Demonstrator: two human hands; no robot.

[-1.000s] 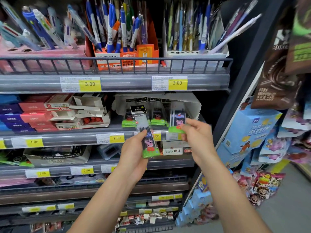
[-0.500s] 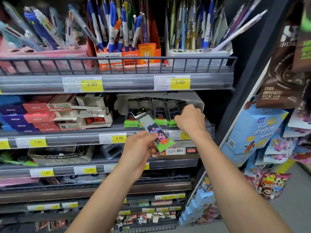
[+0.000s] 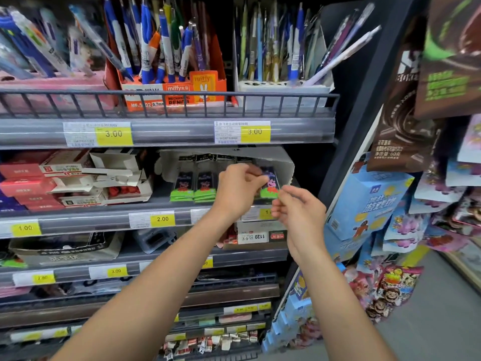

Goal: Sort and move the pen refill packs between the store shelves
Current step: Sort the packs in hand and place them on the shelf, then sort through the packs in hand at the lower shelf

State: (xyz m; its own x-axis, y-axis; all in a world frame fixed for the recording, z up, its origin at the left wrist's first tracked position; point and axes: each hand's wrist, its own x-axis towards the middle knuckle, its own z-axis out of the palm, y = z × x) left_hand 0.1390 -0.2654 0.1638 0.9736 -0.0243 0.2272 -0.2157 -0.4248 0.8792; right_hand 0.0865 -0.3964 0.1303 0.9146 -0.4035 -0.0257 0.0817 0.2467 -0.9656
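Refill pack (image 3: 270,184) (dark, cartoon figure, green base) pinched by left hand (image 3: 238,190) fingers; right hand (image 3: 299,213) fingers loosely curled.

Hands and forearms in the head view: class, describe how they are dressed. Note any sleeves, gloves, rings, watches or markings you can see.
Both forearms are bare right down to the bottom edge of the picture; no sleeve shows. The left hand and the right hand wear no gloves. No ring, watch, bracelet or marking is visible on the hands or wrists.
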